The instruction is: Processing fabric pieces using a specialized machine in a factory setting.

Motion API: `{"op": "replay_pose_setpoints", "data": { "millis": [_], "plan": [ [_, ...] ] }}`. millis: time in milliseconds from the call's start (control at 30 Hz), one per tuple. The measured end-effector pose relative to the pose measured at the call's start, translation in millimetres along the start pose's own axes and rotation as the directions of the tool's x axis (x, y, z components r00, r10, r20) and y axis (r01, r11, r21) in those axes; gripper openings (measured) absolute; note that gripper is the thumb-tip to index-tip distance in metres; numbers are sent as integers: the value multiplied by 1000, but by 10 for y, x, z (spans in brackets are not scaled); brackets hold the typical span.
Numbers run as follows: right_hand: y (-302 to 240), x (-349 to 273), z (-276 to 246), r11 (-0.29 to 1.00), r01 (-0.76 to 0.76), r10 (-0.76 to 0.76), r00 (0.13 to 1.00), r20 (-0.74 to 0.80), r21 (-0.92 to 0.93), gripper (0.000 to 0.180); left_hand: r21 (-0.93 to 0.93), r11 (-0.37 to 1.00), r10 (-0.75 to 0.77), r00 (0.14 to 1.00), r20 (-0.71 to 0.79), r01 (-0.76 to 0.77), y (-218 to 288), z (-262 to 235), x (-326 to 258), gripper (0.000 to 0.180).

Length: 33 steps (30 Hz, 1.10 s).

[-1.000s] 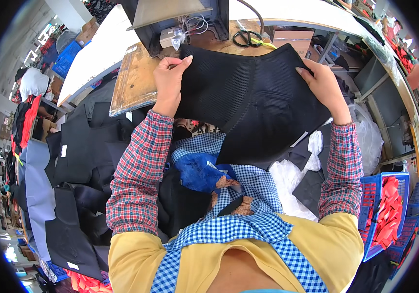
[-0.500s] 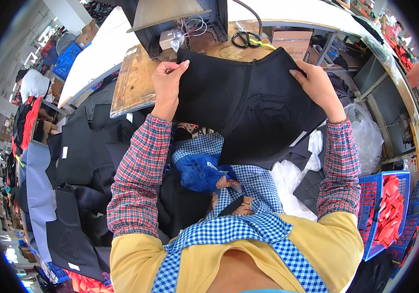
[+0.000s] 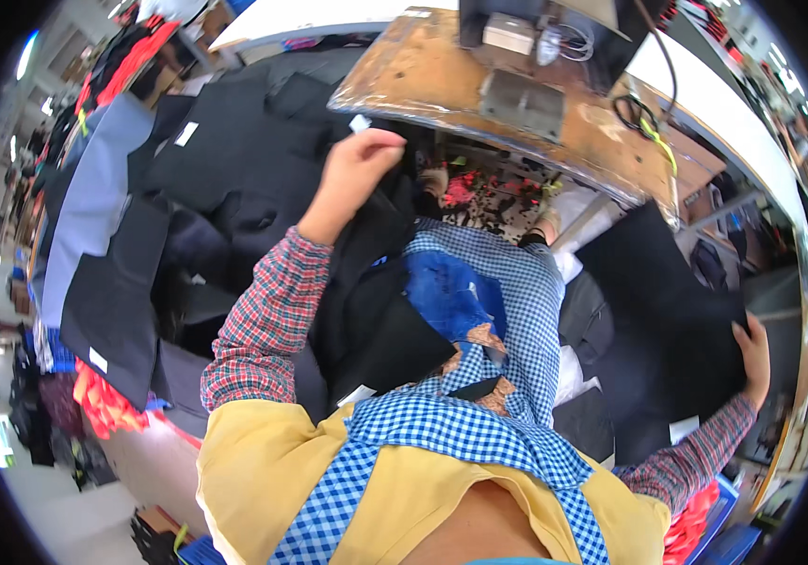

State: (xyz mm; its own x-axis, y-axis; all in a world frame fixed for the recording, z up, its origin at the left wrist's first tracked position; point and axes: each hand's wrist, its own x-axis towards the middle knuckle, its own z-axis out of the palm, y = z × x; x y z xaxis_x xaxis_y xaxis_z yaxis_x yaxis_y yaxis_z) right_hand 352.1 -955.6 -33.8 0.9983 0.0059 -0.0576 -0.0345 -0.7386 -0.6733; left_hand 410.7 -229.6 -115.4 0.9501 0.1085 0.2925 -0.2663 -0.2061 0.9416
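My right hand [image 3: 753,355] is stretched out to the far right, gripping the edge of a large black fabric piece [image 3: 668,301] that hangs flat beside the table. To the left, my left hand [image 3: 357,169] is closed on another black fabric piece [image 3: 371,245] that runs from the pile down onto my lap. A small white tag [image 3: 360,122] shows just above its knuckles. Both sleeves are red plaid. A blue cloth [image 3: 451,297] lies on my lap over a blue checked apron.
A worn wooden worktable [image 3: 423,85] carries a sewing machine [image 3: 536,28] and black-handled scissors [image 3: 632,111]. Stacks of black and grey cut pieces [image 3: 131,207] fill the left side. Red cloth sits in a blue bin [image 3: 705,513] at lower right. Scraps litter the floor under the table.
Both hands held one black piece over the table. Now my right hand has carried it off to the right, my left hand has gone to the left pile, and my head has turned.
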Motion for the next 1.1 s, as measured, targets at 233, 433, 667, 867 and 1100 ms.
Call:
{"op": "replay_pose_setpoints", "data": {
  "millis": [233,433,667,867,1100],
  "plan": [
    [1518,282,-378,822,-362,103,853,-512,-438,45,508,686,-19,711,-702,521,-1402,-1886,-340,43],
    [690,1092,781,975,68,-147,910,-389,-211,43,-571,774,-633,347,-692,273,-1708,-2258,-274,37],
    [-1575,932,2092,817,405,-507,844,-178,-410,37,-575,805,-413,558,-720,-146,-1256,-2285,104,23],
    [-2790,449,2733,696,677,-707,705,-61,-239,60,-497,860,-323,628,-708,-118,359,-1929,26,7],
    [-3814,202,3437,368,899,-929,365,-58,-236,79,-577,808,-383,848,-365,117,1138,-695,-555,15]
  ]
}}
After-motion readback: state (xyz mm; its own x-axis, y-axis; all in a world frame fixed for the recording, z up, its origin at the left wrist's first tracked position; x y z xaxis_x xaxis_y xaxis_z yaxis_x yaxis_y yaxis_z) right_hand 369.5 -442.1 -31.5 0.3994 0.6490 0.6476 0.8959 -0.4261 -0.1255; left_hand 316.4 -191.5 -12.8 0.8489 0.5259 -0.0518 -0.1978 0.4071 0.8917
